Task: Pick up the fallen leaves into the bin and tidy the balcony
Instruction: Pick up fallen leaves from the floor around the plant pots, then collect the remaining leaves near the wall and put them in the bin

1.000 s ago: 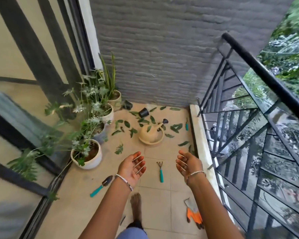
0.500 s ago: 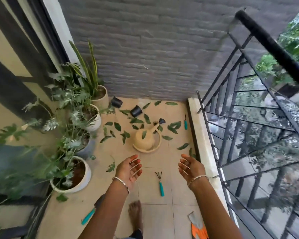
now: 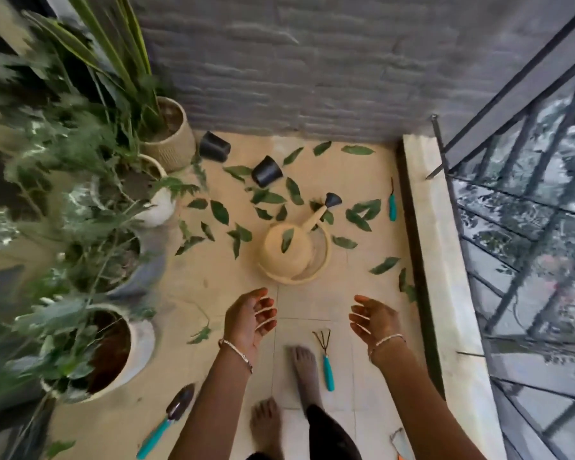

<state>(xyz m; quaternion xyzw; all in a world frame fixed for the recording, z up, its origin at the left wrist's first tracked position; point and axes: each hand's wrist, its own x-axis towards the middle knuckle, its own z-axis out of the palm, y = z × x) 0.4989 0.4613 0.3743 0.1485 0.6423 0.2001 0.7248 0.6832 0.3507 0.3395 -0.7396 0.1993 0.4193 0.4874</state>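
Potted plants (image 3: 90, 343) along left wall; teal-handled trowel (image 3: 166, 423) on the tiles beside them. Left hand (image 3: 246, 322) and right hand (image 3: 375, 318): both spread wide, holding nothing, with a hand rake (image 3: 326, 363) on the floor between them. Fallen leaves (image 3: 219, 210) lie scattered ahead around a cream watering can (image 3: 287, 257) and two toppled black pots (image 3: 267, 171); railing (image 3: 512, 194) at right.

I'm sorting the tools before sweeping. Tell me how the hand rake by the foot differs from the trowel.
The hand rake ends in thin splayed prongs; the trowel ends in a dark scoop blade. The hand rake lies nearly straight, prongs towards the wall, beside a bare foot; the trowel lies slanted by the nearest white pot. Both have teal handles and lie on the tiles.
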